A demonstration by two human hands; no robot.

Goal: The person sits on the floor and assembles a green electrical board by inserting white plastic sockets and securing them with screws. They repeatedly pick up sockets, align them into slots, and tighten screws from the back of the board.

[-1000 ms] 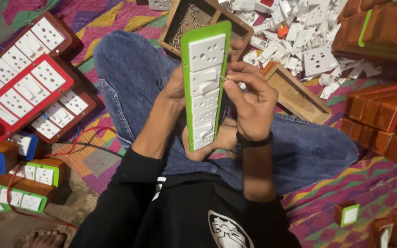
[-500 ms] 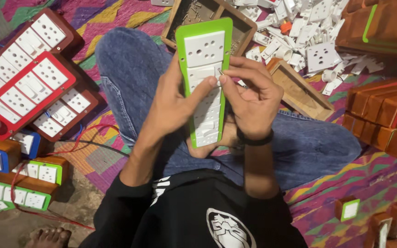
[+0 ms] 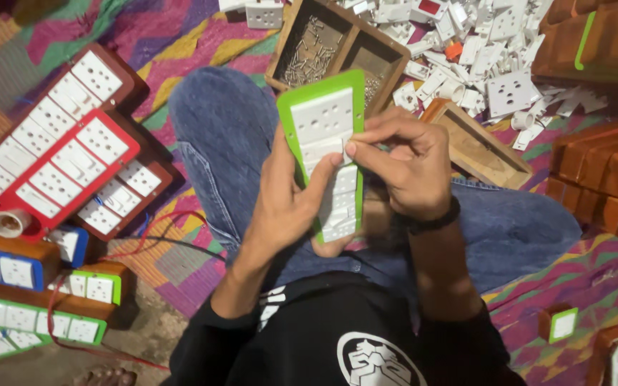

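Head view: crowded floor, little open room. Red switch board [image 3: 59,168] stacked at left, wooden tray [image 3: 337,50] ahead, white parts pile [image 3: 466,64] and orange boxes [image 3: 602,179] at right. Green-edged switch panel [image 3: 327,161] upright over lap; left hand [image 3: 287,207] clamped on its edge, right hand [image 3: 405,171] pinching a white module mid-panel.
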